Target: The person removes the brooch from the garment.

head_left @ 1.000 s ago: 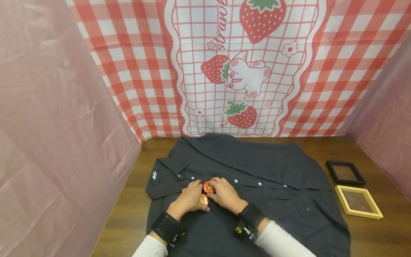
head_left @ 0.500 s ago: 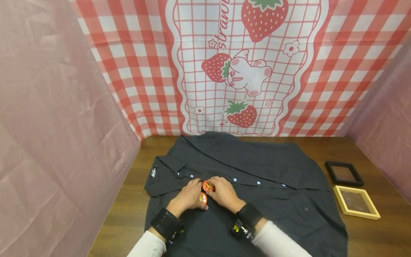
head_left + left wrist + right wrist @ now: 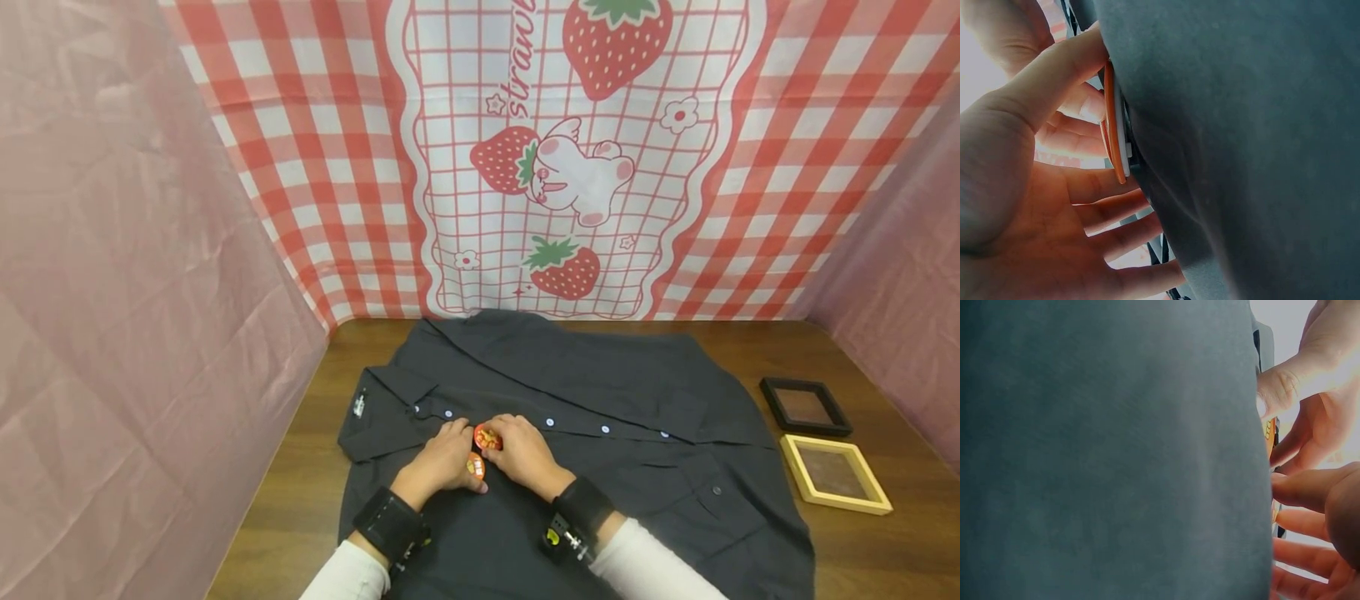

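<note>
Two round button badges lie close together on a dark grey shirt (image 3: 600, 500). My right hand (image 3: 528, 457) pinches the upper red badge (image 3: 486, 437) between thumb and fingers, hiding its right part. Beside the lower orange badge (image 3: 476, 467) is my left hand (image 3: 442, 460), its fingers stretched over the cloth and its thumb below the badge. In the left wrist view, the orange badge (image 3: 1114, 125) stands edge-on at the cloth, between thumb and index finger. The right wrist view has mostly shirt, with the right thumb (image 3: 1300, 489) at its edge.
A black frame (image 3: 772, 398) and a pale yellow frame (image 3: 798, 475) lie on the wooden table (image 3: 277, 492), right of the shirt. Behind hangs a red checked strawberry cloth (image 3: 480, 233). Pink drapes (image 3: 150, 292) flank both sides.
The whole view shifts slightly, as the head camera moves. Both hands and the two badges stay in nearly the same places on the shirt.
</note>
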Available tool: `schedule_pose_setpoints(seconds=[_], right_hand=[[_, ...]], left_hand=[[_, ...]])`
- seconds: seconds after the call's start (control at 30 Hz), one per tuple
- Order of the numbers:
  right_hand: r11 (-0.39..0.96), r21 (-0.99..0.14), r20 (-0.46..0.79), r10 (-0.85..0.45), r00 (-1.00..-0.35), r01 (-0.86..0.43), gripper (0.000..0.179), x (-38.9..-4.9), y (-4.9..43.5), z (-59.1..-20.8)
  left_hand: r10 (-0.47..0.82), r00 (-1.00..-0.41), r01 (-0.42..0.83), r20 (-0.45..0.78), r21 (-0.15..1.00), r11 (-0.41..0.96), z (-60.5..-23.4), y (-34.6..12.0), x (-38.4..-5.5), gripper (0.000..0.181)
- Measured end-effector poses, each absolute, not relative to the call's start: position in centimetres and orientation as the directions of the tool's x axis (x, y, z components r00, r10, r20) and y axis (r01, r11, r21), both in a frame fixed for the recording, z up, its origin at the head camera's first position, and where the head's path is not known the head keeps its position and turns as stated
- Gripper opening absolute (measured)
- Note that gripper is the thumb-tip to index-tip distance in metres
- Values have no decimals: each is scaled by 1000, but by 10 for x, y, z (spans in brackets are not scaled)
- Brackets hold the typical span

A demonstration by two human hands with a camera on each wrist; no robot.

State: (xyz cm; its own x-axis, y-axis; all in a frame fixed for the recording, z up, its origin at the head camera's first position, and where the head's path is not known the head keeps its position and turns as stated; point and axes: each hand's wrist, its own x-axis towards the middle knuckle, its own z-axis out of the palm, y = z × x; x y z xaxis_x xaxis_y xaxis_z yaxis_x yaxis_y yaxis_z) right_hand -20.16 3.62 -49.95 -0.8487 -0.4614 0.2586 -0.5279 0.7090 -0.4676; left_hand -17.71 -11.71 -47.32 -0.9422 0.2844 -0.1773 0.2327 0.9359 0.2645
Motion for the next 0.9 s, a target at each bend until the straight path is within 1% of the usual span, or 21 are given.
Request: schedule_pose_setpoints(seconds=[0.23,0.47,0.73,0.9], right_hand=[[711,-479,261,-445,-857,-515,28,-201,38,-501],[687,-508,236,-468,-851,-519,29,-202,41,-499],[681,-517,210,-487,-848,-519,32,-206,44,-499],[675,-531,200,-488,-849,-513,33,-208,45,-498]], left_hand=[[288,-941,236,-179,264,935,-474,-115,-176,87],[275,-943,220,-186,268,938,-474,-115,-175,88],[261,-940,210,-219,232,950,-474,-114,-178,98],[243,-937,181,-250,247,952,-475,-114,-180,98]])
